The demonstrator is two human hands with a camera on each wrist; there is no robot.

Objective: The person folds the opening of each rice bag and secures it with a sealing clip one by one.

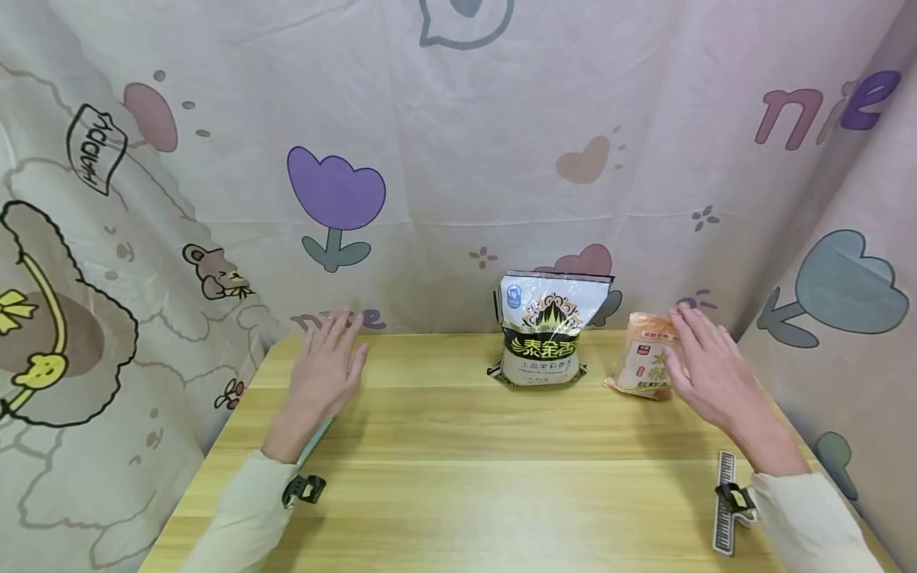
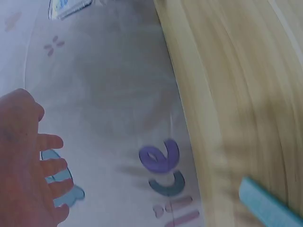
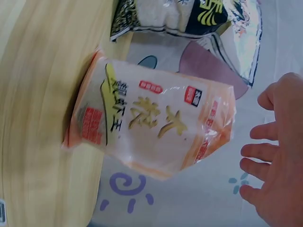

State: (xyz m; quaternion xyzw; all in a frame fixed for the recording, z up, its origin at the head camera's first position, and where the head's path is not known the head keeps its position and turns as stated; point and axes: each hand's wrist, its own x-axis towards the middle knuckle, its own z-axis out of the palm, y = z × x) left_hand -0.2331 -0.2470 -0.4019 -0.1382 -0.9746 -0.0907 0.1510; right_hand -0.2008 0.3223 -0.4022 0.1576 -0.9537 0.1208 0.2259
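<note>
My left hand (image 1: 324,380) hovers above the left part of the table with its fingers extended and holds nothing. Beneath that forearm lies a teal object (image 1: 315,442), partly hidden; the left wrist view shows the teal object (image 2: 269,204) on the wood. On the right, my empty right hand (image 1: 719,382) is raised with its fingers extended, in front of an orange-and-white packet (image 1: 645,360) whose right side it partly covers in the head view. In the right wrist view a gap separates the hand (image 3: 279,151) from the upright packet (image 3: 151,118).
A larger black-and-white rice bag (image 1: 542,334) stands upright near the back edge, left of the packet. A black-and-white ruler-like strip (image 1: 725,501) lies below my right wrist, partly hidden. Patterned curtains (image 1: 458,159) hang behind the wooden table (image 1: 458,493) and at both sides.
</note>
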